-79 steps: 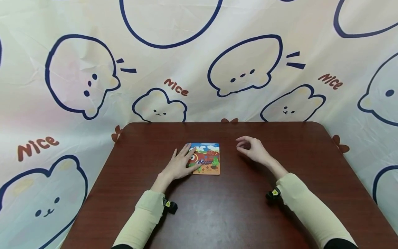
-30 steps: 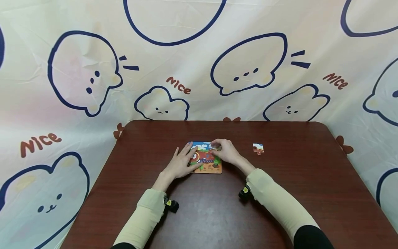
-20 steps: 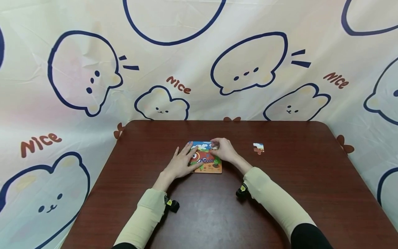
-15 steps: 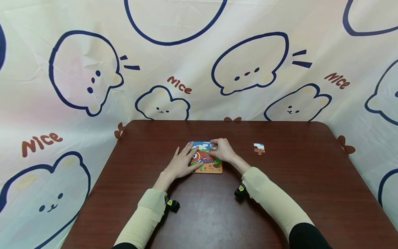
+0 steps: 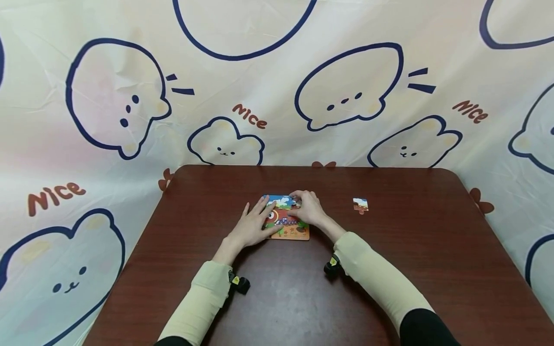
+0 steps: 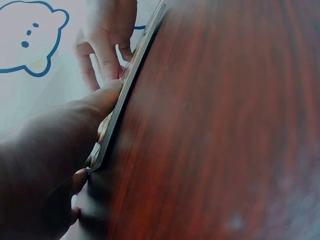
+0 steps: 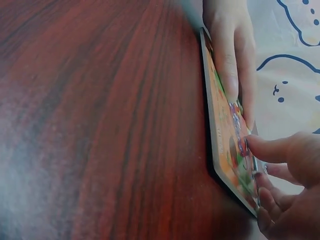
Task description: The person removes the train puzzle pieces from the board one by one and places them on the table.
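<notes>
A square jigsaw puzzle with a bright cartoon picture lies on the brown table. My left hand rests on its left side with fingers spread, holding the board down. Over the upper right part, my right hand pinches a puzzle piece between thumb and fingers; the hand hides much of that piece. In the right wrist view the thumb and curled fingers meet at the puzzle's surface. One loose puzzle piece lies to the right, apart from the board.
The brown table reaches back to a pale cloth backdrop printed with cartoon bears. A small black camera is strapped to each wrist.
My right hand has come from the right to the puzzle's upper right, leaving a loose piece on the table. Lately its fingers shifted slightly left. The left hand has stayed put.
</notes>
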`<state>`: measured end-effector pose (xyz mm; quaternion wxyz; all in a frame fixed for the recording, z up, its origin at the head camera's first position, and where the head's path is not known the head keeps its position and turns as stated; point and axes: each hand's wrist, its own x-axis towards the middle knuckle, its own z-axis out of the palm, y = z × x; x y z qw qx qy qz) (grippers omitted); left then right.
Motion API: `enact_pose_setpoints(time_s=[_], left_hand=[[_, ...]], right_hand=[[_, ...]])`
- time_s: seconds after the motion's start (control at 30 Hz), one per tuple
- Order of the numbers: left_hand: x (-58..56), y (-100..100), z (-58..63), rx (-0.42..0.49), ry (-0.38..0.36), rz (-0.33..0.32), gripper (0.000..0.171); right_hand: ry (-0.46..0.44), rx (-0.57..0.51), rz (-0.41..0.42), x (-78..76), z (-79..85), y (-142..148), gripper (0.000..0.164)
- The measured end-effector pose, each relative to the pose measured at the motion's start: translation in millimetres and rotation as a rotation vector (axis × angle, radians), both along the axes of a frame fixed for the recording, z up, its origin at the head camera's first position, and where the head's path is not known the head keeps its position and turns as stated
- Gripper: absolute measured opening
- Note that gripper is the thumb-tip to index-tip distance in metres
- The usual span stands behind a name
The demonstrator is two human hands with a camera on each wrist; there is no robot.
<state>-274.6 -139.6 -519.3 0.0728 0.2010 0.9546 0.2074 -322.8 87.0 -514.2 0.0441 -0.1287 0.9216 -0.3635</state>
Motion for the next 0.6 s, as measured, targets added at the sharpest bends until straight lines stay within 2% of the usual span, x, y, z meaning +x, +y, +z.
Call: enact_pose_setpoints(time_s=[0.2, 0.43, 0.6], left_hand=[[-1.0, -0.6, -0.6, -0.007, 0.005, -0.003, 0.088], [-1.2, -0.6, -0.9, -0.019, -0.017, 0.008, 0.097], [-0.4, -0.6, 0.4, -0.013, -0.01, 0.007, 0.097]], right_hand=[[0.054, 0.027, 0.022, 2.0, -2.2, -2.9, 0.051], [0.083, 0.04, 0.02, 3.6, -5.4, -5.6, 0.053], [0.136, 0.074, 0.038, 3.6, -8.8, -6.1, 0.052]])
